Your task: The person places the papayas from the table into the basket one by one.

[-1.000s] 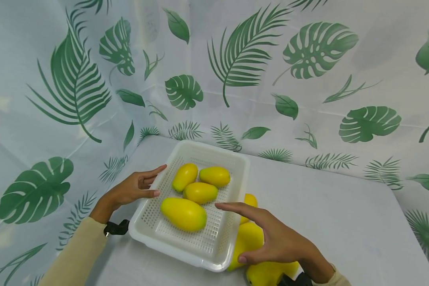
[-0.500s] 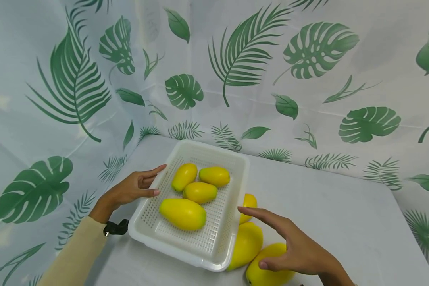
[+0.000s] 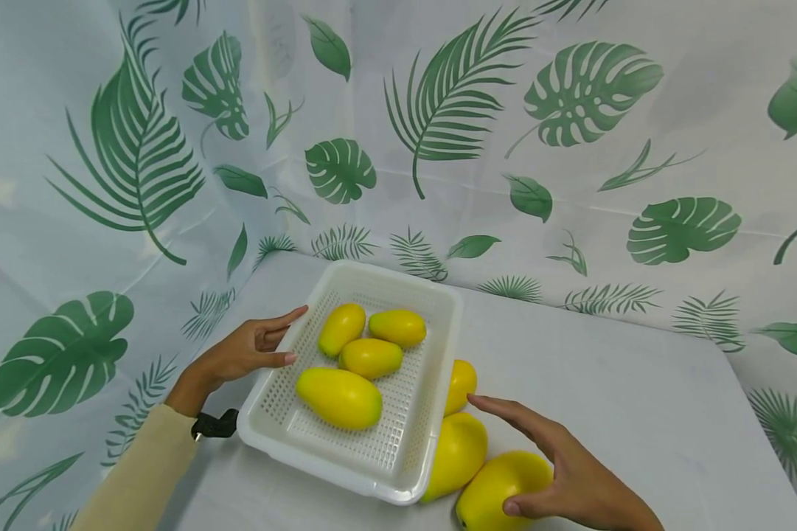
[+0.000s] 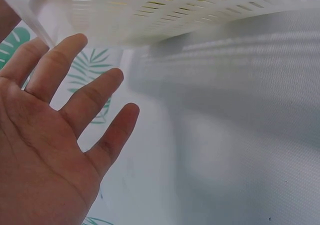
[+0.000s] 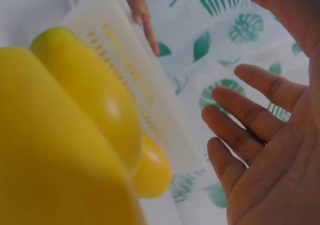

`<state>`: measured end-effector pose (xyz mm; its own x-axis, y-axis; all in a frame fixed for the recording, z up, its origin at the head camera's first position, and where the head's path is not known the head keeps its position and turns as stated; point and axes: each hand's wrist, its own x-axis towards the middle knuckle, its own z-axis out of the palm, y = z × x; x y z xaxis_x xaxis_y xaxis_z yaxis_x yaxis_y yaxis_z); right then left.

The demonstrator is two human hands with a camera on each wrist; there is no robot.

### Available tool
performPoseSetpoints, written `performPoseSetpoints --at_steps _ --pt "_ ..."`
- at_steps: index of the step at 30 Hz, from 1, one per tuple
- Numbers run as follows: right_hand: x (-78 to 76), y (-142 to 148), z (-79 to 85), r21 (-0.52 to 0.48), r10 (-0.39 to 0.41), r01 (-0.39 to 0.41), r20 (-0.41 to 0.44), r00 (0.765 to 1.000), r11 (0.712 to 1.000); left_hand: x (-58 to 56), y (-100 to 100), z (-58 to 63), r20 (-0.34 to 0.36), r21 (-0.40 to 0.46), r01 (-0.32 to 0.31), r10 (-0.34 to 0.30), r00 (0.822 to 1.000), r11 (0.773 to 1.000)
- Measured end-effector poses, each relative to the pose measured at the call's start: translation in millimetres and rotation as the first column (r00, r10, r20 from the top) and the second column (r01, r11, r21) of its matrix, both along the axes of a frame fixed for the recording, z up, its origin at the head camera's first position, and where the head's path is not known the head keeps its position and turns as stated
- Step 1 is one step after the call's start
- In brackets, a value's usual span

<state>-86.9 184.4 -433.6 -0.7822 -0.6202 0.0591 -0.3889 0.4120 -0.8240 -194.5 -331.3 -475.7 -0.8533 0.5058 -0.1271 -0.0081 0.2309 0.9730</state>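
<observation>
A white perforated plastic basket [image 3: 345, 476] holds several yellow mangoes with greenish tips, the largest mango [image 3: 340, 398] lying nearest me. My left hand [image 3: 239, 352] rests at the basket's left rim; in the left wrist view its fingers [image 4: 92, 100] are spread and fairly straight beside the basket wall. Off the basket's right side, my right hand [image 3: 571, 472] hovers with thumb and fingers apart, holding nothing. Below it lies a loose mango [image 3: 500, 490], partly covered by the thumb. Another mango [image 3: 458, 453] and a farther mango [image 3: 461, 385] sit along the basket's right wall, partly hidden by it.
The white tabletop [image 3: 610, 383] stretches away to the right. A white cloth with green leaf prints [image 3: 467, 214] hangs behind and to the left. The basket's side wall [image 5: 130, 80] stands close behind the loose mangoes in the right wrist view.
My right hand has drawn back from over the basket's right edge, rightward and toward me, uncovering more of the loose mangoes. My left hand and the basket have stayed put.
</observation>
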Motion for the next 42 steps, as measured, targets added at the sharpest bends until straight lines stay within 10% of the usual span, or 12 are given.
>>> performPoseSetpoints --at_steps 33,38,42 --pt "-13.1 44.1 -70.8 -0.101 0.025 -0.001 0.239 0.971 0.995 1.0 1.1 0.6 0.003 -0.001 -0.011 0.011 1.000 1.000" --pt "-12.9 50.2 -84.7 -0.224 0.112 -0.023 0.394 0.912 0.974 1.1 1.5 0.6 0.006 -0.009 -0.018 0.018 1.000 1.000" --pt "-8.0 49.3 -89.0 -0.315 0.207 -0.027 0.554 0.806 0.949 0.4 1.3 -0.3 0.005 -0.011 -0.019 0.019 1.000 1.000"
